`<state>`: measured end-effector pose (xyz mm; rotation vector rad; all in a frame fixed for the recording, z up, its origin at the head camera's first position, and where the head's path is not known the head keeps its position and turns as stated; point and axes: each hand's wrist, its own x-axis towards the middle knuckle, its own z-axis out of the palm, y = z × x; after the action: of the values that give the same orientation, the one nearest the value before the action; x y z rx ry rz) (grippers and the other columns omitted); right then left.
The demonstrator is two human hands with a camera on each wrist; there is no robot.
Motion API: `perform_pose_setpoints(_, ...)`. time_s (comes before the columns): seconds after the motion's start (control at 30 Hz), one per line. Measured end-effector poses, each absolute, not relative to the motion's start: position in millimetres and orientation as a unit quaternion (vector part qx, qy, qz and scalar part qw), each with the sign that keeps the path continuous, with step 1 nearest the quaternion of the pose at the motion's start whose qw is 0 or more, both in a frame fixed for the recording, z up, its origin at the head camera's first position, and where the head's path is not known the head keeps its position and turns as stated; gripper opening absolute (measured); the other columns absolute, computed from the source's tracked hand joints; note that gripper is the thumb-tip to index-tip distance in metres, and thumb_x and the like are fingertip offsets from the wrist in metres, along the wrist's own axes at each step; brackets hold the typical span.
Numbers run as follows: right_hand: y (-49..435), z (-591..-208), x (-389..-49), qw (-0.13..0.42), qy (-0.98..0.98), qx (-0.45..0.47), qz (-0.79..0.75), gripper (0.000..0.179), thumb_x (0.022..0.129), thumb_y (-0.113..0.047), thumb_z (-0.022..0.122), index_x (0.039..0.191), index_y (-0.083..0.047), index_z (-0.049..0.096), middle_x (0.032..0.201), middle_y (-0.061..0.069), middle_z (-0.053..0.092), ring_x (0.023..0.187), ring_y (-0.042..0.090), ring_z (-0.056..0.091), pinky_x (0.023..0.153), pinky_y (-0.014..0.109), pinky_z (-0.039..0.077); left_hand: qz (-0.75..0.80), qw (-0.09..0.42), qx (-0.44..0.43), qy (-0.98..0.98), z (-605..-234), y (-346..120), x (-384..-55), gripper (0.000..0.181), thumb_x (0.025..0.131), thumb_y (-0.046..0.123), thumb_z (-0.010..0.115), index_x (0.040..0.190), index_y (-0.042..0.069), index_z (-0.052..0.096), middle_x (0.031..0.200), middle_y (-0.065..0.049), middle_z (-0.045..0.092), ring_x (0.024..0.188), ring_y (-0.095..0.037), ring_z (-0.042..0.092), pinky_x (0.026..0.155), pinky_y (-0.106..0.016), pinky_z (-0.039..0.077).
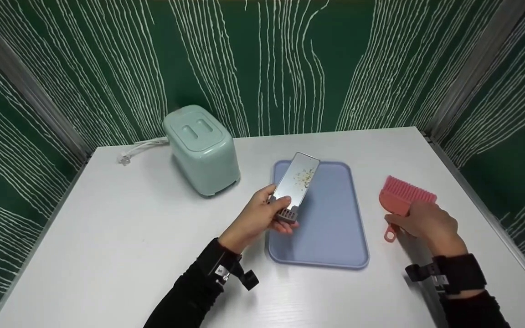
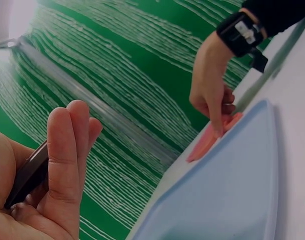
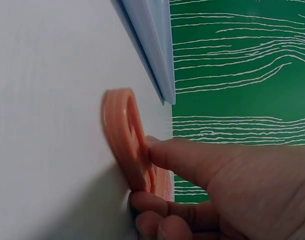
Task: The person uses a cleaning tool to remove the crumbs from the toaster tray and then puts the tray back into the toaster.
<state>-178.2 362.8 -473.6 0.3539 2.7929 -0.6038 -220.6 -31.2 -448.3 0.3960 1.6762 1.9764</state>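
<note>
My left hand (image 1: 254,217) holds a silver crumb tray (image 1: 292,181) by its grey slotted end, thumb on top and fingers beneath. Brownish-yellow crumbs (image 1: 305,177) are scattered on its far half. It is held tilted above the blue serving tray (image 1: 331,228). To the right, my right hand (image 1: 432,224) grips a pink-orange brush (image 1: 395,203) at the handle, bristles pointing away. In the right wrist view the thumb and fingers pinch the looped handle (image 3: 121,125) close over the white table. Only the dark edge of the crumb tray (image 2: 31,172) shows in the left wrist view.
A mint-green toaster (image 1: 203,150) stands at the back left, its white cord and plug (image 1: 126,157) lying beside it. Green panels (image 1: 290,68) with white wavy lines enclose the white table (image 1: 107,246) at the back and sides.
</note>
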Motion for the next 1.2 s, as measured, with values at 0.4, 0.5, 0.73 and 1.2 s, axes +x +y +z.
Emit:
perform_pose_setpoints(0.4,369,-476,-178,0.082,0.965,0.127,-0.215,0.039,0.097,-0.036,0.062,0.069,-0.010,0.068,0.061,0.005,0.063,0.063,0.024,0.055,0.055,0.037,0.038,0.736,0.266,0.149,0.605,-449,-31,-221,0.038,0.112,0.012,0.054,0.148,0.002,0.048,0.076,-0.012,0.076,0.063,-0.018,0.077,0.054,-0.026,0.062)
perform_pose_setpoints(0.5,372,-476,-178,0.084,0.962,0.129,-0.226,0.043,0.098,-0.038,0.061,0.064,-0.012,0.065,0.059,0.003,0.059,0.060,0.022,0.054,0.054,0.035,0.036,0.737,0.267,0.150,0.603,-449,-31,-221,0.038,0.112,0.011,0.053,0.148,0.001,0.047,0.075,-0.012,0.076,0.063,-0.017,0.076,0.054,-0.026,0.062)
perform_pose_setpoints(0.73,384,-474,-182,0.123,0.935,0.130,-0.305,0.044,0.102,-0.042,0.061,0.071,-0.010,0.064,0.061,0.002,0.057,0.064,0.022,0.053,0.058,0.035,0.036,0.735,0.267,0.149,0.605,-449,-30,-221,0.036,0.112,0.011,0.053,0.146,0.001,0.049,0.075,-0.012,0.076,0.063,-0.017,0.077,0.054,-0.026,0.063)
perform_pose_setpoints(1.2,404,-478,-188,0.184,0.873,0.156,-0.424,0.047,0.111,-0.043,0.055,0.122,0.002,0.056,0.083,-0.003,0.070,0.081,0.013,0.064,0.072,0.031,0.049,0.730,0.271,0.155,0.608,-449,-31,-220,0.033,0.112,0.012,0.052,0.143,0.001,0.049,0.074,-0.011,0.077,0.058,-0.015,0.075,0.054,-0.027,0.063)
